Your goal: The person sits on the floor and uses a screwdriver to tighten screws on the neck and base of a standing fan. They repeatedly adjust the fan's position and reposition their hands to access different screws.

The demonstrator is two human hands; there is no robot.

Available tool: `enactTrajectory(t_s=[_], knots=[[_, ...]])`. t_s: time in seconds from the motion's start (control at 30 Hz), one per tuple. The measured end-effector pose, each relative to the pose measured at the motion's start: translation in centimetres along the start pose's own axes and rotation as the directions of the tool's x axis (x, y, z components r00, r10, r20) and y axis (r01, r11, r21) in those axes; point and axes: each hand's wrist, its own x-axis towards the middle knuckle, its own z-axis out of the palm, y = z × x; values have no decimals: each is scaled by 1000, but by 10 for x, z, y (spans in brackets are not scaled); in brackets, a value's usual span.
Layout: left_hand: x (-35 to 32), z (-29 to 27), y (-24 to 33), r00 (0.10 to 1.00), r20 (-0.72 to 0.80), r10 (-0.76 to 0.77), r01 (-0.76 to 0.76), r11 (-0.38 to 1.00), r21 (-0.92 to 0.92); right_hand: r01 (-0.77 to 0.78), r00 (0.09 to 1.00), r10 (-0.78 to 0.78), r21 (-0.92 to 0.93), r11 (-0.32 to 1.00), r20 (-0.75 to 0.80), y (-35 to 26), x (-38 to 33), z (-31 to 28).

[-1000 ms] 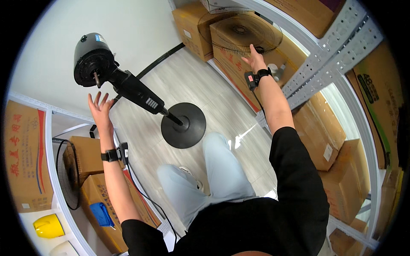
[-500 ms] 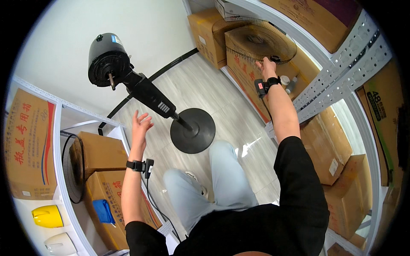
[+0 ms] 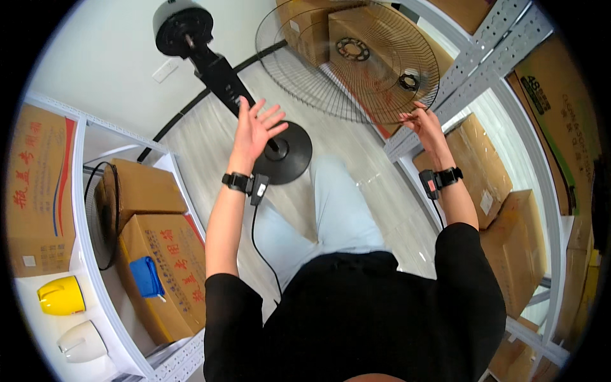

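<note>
My right hand pinches the near right rim of a round black wire fan grille, lifted over the floor at the shelf's front. Through its wires shows a small black ring; I cannot tell whether it touches the grille. My left hand is empty, palm up with fingers spread, in front of the fan's black stand pole. The stand rises from a round black base to a bare motor head with its shaft exposed.
Metal shelving with cardboard boxes flanks my right. On the left shelf are another round grille, a box with a blue pouch on it, a yellow mug and a white mug. Cables hang from both wrist straps.
The grille has come off the boxes on the right shelf, toward me and leftward, in my right hand. My left hand has moved right and up, its fingers spreading.
</note>
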Motion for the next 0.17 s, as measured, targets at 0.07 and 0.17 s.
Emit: enactTrajectory(t_s=[0.07,0.17], knots=[[-13,0,3,999,-45,-12,7,995,-96,-104,992,106,-51,993,60,17,-38,-17],[-32,-7,4,993,-83,-84,78,994,-74,-214,968,225,-100,972,116,33,-85,-27]])
